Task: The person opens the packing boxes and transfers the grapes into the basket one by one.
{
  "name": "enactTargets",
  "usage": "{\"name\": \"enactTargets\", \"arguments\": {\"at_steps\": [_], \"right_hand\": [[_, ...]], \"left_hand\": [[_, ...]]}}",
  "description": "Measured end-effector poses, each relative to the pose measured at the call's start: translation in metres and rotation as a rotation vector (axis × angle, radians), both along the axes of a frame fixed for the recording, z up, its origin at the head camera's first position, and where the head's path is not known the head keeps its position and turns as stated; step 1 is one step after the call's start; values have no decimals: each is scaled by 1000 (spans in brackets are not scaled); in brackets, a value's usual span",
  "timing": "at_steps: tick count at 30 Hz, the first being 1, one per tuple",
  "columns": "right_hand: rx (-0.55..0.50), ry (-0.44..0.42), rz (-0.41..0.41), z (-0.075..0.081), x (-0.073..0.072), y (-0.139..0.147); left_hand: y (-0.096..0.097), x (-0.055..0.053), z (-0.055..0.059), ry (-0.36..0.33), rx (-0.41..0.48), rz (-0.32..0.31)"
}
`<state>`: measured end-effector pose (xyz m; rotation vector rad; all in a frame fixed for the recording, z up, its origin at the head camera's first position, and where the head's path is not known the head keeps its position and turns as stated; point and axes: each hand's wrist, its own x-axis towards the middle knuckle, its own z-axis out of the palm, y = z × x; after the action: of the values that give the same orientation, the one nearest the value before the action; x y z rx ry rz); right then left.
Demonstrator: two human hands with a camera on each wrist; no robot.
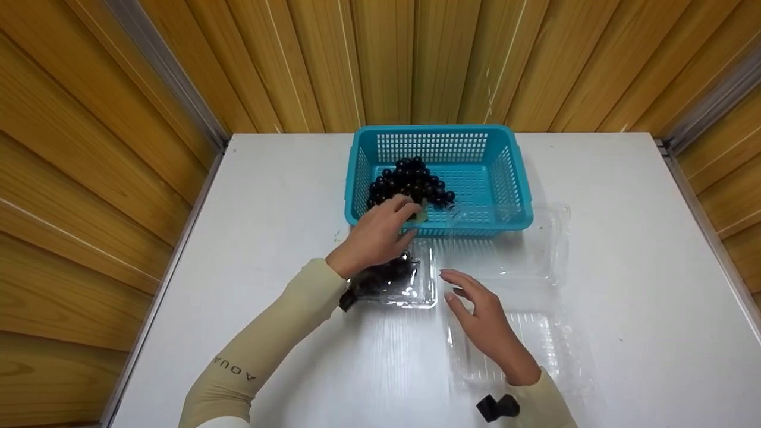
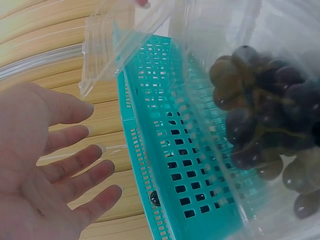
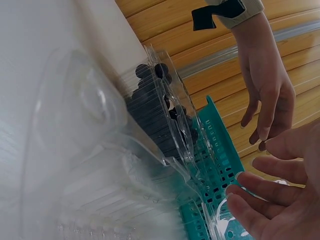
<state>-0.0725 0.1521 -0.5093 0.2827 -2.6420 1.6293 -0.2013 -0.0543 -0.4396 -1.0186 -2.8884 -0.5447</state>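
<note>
Dark grapes point(image 1: 410, 178) lie in the left part of a teal plastic basket point(image 1: 514, 172). My left hand point(image 1: 380, 229) reaches over the basket's front edge near these grapes. In the left wrist view its fingers point(image 2: 82, 162) are loosely spread and hold nothing. Beneath that forearm sits a clear plastic box point(image 1: 425, 291) with a bunch of dark grapes point(image 2: 270, 105) inside, partly hidden by the arm. My right hand point(image 1: 481, 315) hovers to the right of this box. Its fingers point(image 3: 270, 190) are relaxed, with nothing between them.
An open clear plastic container point(image 1: 535, 255) overlaps the basket's front right corner in the head view. Another clear container point(image 1: 535, 339) lies nearer, partly behind the right hand and wrist. The white table point(image 1: 267, 196) ends at wood-patterned walls point(image 1: 386, 65) at the back and sides.
</note>
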Motion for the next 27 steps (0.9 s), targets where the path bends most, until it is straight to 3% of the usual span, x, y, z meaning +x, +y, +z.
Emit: {"name": "enactTargets", "arguments": {"at_steps": [15, 27], "right_hand": [[11, -49, 7, 2, -2, -7], [0, -48, 27, 2, -2, -8]], "left_hand": [[-9, 25, -12, 7, 0, -20], [-12, 34, -17, -3, 0, -36]]}}
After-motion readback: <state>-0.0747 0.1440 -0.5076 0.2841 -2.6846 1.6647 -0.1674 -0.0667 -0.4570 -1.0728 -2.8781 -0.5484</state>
